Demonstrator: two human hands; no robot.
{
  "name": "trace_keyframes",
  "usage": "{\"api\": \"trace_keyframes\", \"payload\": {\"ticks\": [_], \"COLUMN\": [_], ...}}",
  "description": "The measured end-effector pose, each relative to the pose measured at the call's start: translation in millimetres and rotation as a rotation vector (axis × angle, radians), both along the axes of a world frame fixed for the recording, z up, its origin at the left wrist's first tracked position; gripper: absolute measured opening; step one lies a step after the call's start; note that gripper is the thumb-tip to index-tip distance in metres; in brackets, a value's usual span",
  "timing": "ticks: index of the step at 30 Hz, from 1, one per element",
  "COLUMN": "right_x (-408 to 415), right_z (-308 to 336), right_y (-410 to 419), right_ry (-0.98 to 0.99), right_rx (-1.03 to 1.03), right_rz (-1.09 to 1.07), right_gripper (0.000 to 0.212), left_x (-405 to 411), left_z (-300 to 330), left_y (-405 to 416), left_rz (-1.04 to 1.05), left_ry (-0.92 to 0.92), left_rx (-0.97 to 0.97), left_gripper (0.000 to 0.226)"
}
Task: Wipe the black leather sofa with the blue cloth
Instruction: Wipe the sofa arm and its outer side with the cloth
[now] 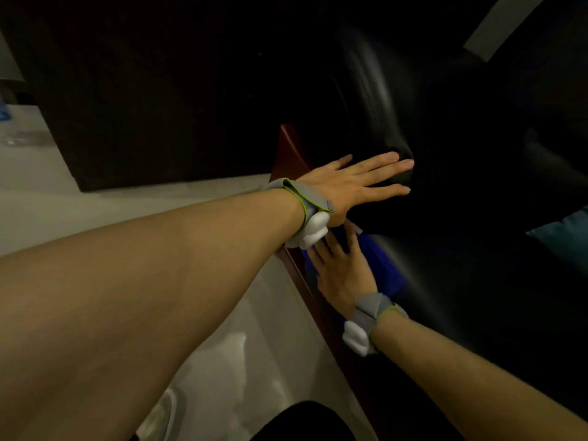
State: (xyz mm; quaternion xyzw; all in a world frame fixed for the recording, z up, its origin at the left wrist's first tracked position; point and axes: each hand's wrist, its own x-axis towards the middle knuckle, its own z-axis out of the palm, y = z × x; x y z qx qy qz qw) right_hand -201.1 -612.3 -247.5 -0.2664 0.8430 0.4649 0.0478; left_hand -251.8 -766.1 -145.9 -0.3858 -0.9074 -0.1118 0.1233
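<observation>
The right hand [342, 275] is pressed flat, fingers extended, on the blue cloth [381, 265] against the black leather sofa [445, 154], which is braced by the spread left hand [350, 183]; wiping is judged under way, its extent undeterminable.

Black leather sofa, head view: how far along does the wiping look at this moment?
Done: cannot tell; the dark, blurred black leather sofa shows no clear wiped patch. In hand: the right hand presses the blue cloth flat on the sofa by its reddish wooden edge trim, while the left hand rests open on the leather. Left: apparently the rest of the sofa.
</observation>
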Motion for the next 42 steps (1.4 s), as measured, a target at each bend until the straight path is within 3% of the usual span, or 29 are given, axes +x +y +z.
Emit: {"api": "trace_keyframes", "payload": {"ticks": [1,2,5,6,8,9,11,12,14,15,17,18,21,26,28,30,32,35,37,40,42], "right_x": [-6,-4,17,25,41,45,64,64,66,56,42,32,24,49,60,69,78,88,83,76,80], "right_z": [4,-9,-68,-83,-67,-64,-53,-44,-22,-8,19,27,26,-12,-9,4,24,47,46,32,20], "right_y": [-3,-11,3,15,23,30,43,45,61,67,75,80,73,49,60,82,117,148,137,98,80], "right_ry": [-0.035,0.009,-0.061,-0.112,-0.283,-0.307,-0.414,-0.443,-0.263,-0.099,0.090,0.164,0.243,0.127,0.173,0.221,0.250,0.386,0.454,0.481,0.374], "right_rx": [-0.026,-0.156,-0.583,-0.671,-1.001,-1.167,-1.252,-1.257,-1.377,-1.305,-0.701,-0.593,-0.644,-0.317,-0.360,-0.460,-0.589,-0.778,-0.817,-0.826,-0.764], "right_rz": [0.033,0.072,-0.077,-0.024,-0.432,-0.524,-0.506,-0.389,-0.231,-0.111,0.159,0.164,0.073,0.142,0.141,0.116,-0.041,-0.408,-0.518,-0.408,-0.215], "right_gripper": [0.065,0.063,0.043,0.043,0.048,0.050,0.050,0.054,0.080,0.086,0.077,0.075,0.081,0.061,0.056,0.065,0.075,0.074,0.073,0.071,0.070], "left_x": [-1,0,-2,-4,-4,-4,-3,-3,-1,-2,-2,-2,-1,6,7,9,12,17,23,35,43], "left_z": [0,0,-5,-6,-7,-8,-9,-10,-10,-10,-12,-12,-16,-20,-24,-24,-23,-19,-17,-15,-14], "left_y": [0,2,0,0,2,3,5,7,11,12,14,14,13,19,22,23,24,24,27,41,58], "left_rz": [0.006,0.006,0.019,0.016,0.021,0.020,0.023,0.030,0.053,0.066,0.074,0.078,0.112,0.173,0.198,0.229,0.249,0.262,0.264,0.172,0.042], "left_ry": [-0.007,-0.005,0.025,0.022,0.034,0.047,0.073,0.077,0.082,0.087,0.090,0.101,0.163,0.277,0.350,0.387,0.398,0.389,0.388,0.383,0.327], "left_rx": [-0.002,-0.013,0.003,0.016,0.007,0.002,0.014,0.021,0.025,0.019,0.015,0.016,0.020,-0.043,-0.071,-0.069,-0.065,-0.056,-0.058,-0.077,-0.119], "left_gripper": [0.113,0.114,0.113,0.112,0.110,0.110,0.111,0.112,0.114,0.114,0.114,0.113,0.110,0.109,0.107,0.106,0.106,0.104,0.098,0.085,0.079]}}
